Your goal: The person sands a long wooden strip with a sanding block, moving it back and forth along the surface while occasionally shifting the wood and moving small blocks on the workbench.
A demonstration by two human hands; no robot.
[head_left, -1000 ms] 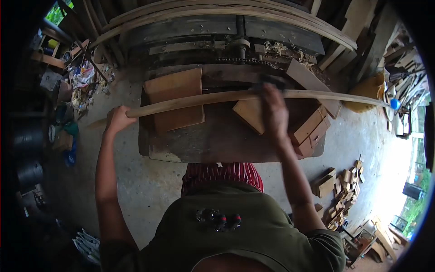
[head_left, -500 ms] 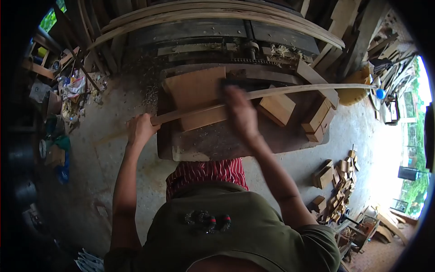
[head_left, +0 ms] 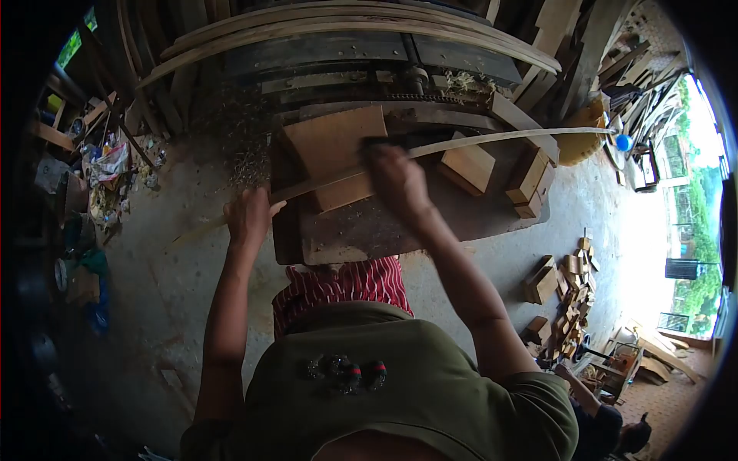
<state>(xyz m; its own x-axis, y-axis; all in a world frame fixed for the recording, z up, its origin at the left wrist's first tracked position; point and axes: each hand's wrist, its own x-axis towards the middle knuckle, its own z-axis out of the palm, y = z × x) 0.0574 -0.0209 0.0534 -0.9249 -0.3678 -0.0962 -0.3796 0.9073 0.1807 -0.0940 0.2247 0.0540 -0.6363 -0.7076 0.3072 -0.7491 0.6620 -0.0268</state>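
Observation:
A long thin wooden strip [head_left: 492, 138] runs across the small work table [head_left: 346, 238]. My left hand [head_left: 249, 219] is closed round the strip just off the table's left edge. Over the strip near the table's middle, my right hand [head_left: 398, 178] is blurred by motion and grips a dark object [head_left: 375, 150], which I cannot make out clearly. Beneath the strip lies a wide wooden board [head_left: 338, 138]. To the right of my right hand sits a wooden block [head_left: 469, 167], with more blocks [head_left: 529, 184] at the table's right edge.
Long strips [head_left: 354, 21] lie on a dark machine [head_left: 323, 58] behind the table. Wood offcuts [head_left: 573, 284] are piled on the floor at right. A yellow container [head_left: 582, 138] stands beyond the table. Another person [head_left: 600, 422] is at the lower right.
My right hand has moved slightly left along the strip with the dark object. My left hand has shifted a little right. The other person has come into view at the lower right.

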